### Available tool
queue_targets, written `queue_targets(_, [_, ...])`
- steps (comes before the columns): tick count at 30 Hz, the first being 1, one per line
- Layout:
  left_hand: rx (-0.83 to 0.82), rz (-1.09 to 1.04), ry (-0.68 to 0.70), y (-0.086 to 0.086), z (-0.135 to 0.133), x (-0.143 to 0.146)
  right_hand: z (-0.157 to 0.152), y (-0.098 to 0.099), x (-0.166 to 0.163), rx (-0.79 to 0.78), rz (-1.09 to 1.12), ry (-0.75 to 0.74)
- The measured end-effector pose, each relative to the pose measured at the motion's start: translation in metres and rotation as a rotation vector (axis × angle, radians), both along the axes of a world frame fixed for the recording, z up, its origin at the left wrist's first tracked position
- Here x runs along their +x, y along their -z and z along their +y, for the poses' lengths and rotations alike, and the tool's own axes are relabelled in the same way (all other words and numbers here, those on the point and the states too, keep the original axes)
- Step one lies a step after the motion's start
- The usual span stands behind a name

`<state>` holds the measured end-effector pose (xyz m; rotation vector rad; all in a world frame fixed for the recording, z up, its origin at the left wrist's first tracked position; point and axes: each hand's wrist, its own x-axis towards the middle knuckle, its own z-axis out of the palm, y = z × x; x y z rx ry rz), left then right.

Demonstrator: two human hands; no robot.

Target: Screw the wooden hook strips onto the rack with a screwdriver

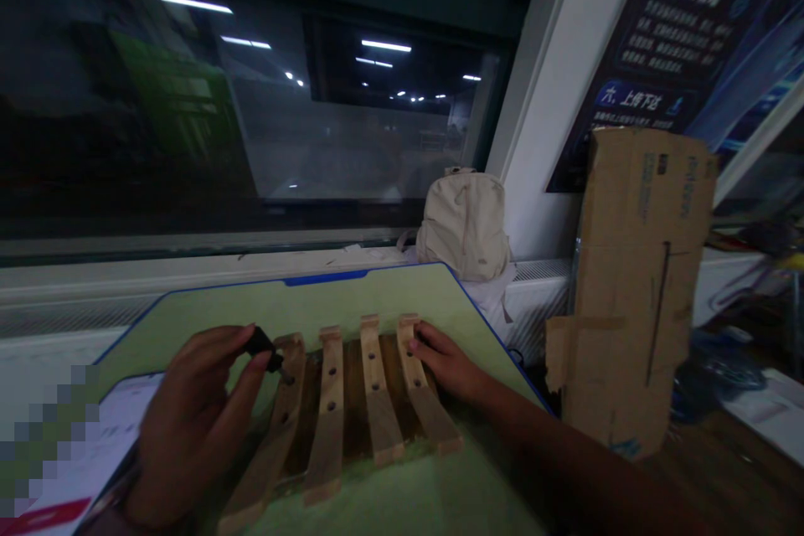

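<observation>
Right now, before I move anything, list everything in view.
Slatted wooden rack: 1, pale and dark brown, on mat
Small tipped part: 1, black, at leftmost slat
Cutting mat: 1, green, blue edge, under rack
Printed sheet: 1, white and red, lower left
Backpack: 1, beige, behind mat
Cardboard box: 1, brown, right of mat
Poster: 1, dark blue, upper right wall
Window: 1, dark, behind backpack's left
Left hand: 1, pinching small part
Right hand: 1, on rightmost slat
</observation>
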<state>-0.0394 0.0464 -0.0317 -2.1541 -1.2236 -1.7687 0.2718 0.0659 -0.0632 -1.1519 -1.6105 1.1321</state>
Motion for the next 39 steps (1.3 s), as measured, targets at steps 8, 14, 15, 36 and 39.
queue_targets(8, [-0.031,-0.057,0.006,0.003,0.001,-0.002,0.0,0.001,-0.001,-0.014,-0.011,0.021])
queue_targets(14, [0.038,0.031,-0.001,0.004,0.001,-0.002,0.001,0.001,0.0,0.005,-0.014,-0.013])
queue_targets(15, [0.048,0.045,-0.014,0.005,0.002,-0.002,0.002,0.001,0.001,0.003,-0.003,-0.015])
queue_targets(36, [-0.139,-0.056,-0.056,0.018,0.007,-0.008,-0.001,-0.002,-0.001,0.022,-0.018,-0.01])
queue_targets(39, [-0.161,-0.077,-0.074,0.014,0.004,-0.004,-0.001,-0.001,-0.001,0.023,-0.029,-0.004])
